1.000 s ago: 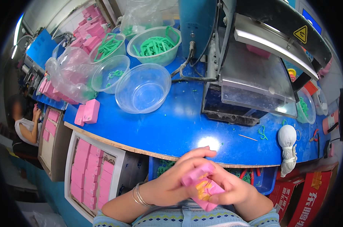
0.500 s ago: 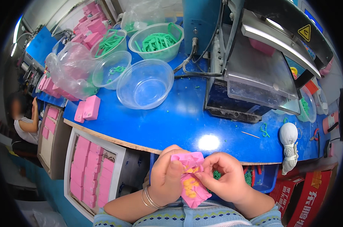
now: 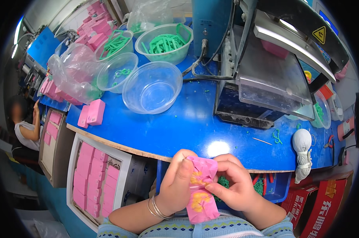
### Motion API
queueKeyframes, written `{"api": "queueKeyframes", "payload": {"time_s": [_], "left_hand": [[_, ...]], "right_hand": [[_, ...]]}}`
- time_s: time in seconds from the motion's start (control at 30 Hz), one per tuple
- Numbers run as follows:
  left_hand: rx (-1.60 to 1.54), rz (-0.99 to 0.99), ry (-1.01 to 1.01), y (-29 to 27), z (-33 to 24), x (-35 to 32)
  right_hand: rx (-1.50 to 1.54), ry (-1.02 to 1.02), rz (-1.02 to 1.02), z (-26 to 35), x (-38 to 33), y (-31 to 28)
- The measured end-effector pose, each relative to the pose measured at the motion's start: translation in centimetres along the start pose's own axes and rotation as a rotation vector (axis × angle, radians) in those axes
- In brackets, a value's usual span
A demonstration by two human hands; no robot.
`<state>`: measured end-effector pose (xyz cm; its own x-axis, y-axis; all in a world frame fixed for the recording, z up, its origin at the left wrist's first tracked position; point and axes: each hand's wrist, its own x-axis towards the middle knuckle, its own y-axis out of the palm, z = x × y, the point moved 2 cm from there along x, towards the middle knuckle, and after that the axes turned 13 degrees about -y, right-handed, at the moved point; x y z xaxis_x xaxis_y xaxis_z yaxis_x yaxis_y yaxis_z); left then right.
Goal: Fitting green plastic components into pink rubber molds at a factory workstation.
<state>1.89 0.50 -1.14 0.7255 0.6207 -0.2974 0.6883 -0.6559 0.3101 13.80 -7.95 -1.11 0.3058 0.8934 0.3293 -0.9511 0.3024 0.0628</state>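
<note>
Just past the table's front edge, a floppy pink piece with yellow patches [image 3: 202, 215] is held between both hands. My left hand [image 3: 177, 183] grips its left side, thumb over the upper part, with two bracelets on the wrist. From the right, my right hand [image 3: 235, 183] pinches it near the middle, thumb on the front and fingers bent behind. The piece folds across its middle, a yellow patch above and another below. What lies behind it is hidden.
Clear tubs [image 3: 152, 88] and green strips [image 3: 163, 43] stand at the back left. A press machine [image 3: 266, 79] fills the right. Pink blocks [image 3: 95, 112] sit on the blue table [image 3: 187, 127]; a blue tray [image 3: 280, 190] lies below its edge. Another person [image 3: 27, 129] sits far left.
The pink piece has straightened and hangs more upright, its lower end shifted right and down. My right fingers have opened out somewhat while the thumb stays on it.
</note>
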Motion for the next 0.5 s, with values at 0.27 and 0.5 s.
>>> {"api": "queueKeyframes", "payload": {"time_s": [0.27,0.5], "left_hand": [[0.254,0.043,0.055,1.0,0.9,-0.9],[1.015,-0.044,0.665,1.3,-2.5,-1.0]], "right_hand": [[-0.052,-0.116,-0.019,0.2,-0.5,-0.6],[0.365,0.264,-0.068,0.7,-0.9,-1.0]]}}
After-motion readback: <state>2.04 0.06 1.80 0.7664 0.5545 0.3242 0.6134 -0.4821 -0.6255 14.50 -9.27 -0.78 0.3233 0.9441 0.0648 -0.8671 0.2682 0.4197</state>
